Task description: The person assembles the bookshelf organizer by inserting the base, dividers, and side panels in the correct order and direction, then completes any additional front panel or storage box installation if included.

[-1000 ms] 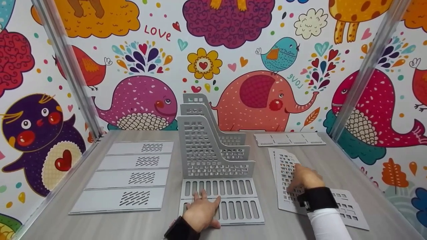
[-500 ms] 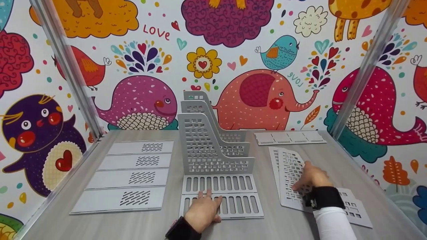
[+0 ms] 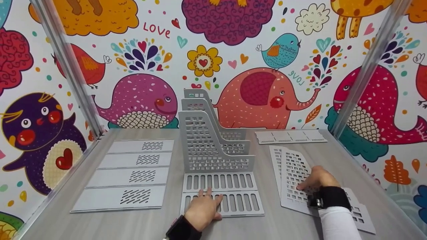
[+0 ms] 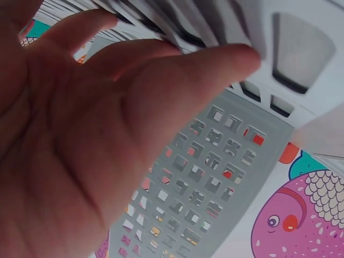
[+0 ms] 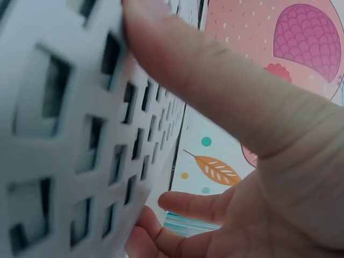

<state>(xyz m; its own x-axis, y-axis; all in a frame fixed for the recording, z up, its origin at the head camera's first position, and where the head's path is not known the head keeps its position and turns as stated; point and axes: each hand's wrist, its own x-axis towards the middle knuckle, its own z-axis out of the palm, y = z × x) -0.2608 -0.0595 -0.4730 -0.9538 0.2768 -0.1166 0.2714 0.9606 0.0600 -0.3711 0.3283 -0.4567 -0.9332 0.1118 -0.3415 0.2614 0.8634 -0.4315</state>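
Left hand spread on a slotted board, right hand gripping a grid at the table's right
The right wrist view alone shows the thumb on the grid's face, fingers by its edge; the head view alone shows three standing grids behind the slotted board, vented boards left, wood-grain table, cartoon wall

From here I can read, on the patterned wall behind the table, a red "LOVE" above the purple whale, and a smaller teal "love", mirror-written, between the blue bird and the elephant's trunk.
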